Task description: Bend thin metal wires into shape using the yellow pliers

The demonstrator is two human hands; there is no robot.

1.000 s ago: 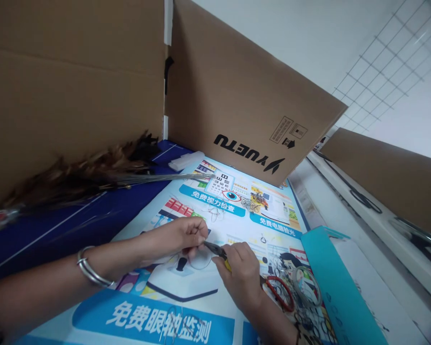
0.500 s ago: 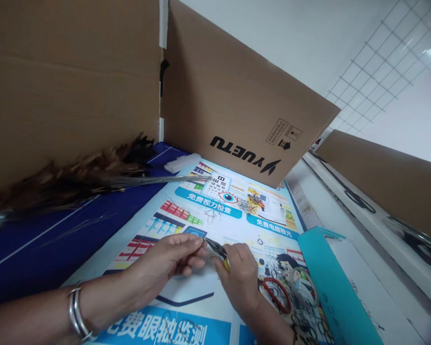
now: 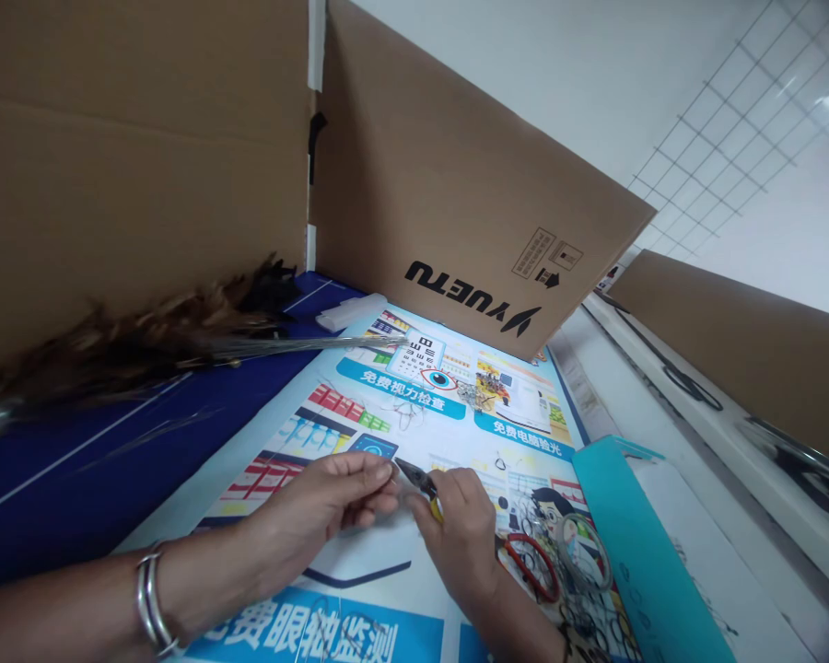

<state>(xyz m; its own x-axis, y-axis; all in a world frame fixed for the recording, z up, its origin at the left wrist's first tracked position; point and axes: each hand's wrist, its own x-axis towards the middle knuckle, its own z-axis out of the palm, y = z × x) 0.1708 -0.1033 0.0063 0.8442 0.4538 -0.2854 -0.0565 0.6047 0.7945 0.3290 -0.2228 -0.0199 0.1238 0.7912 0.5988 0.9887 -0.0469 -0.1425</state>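
Cardboard print: "YUETU" can be read upside down in black on the brown cardboard panel [image 3: 456, 184], a leaf-like logo and arrow too
Poster text: 免费视力检查 and 免费电脑验光 are printed toward the far edge of the poster [image 3: 180, 505], and 眼轴监测 near its near edge
Left hand: palm turned inward, fingers curled; thumb and index of the left hand [image 3: 328, 497] are pressed together on a thin piece [image 3: 393, 473], too tiny to make out
Right hand: yellow-handled pliers [image 3: 418, 479] are gripped in the right hand [image 3: 464, 525], over the poster's middle, tip just beside the left fingertips; contact can't be told
Wrist: two shiny metal bangles [image 3: 142, 599] are worn
Right edge: a glossy red ring [image 3: 551, 573] is left among tangled loops, by a teal box [image 3: 653, 543]
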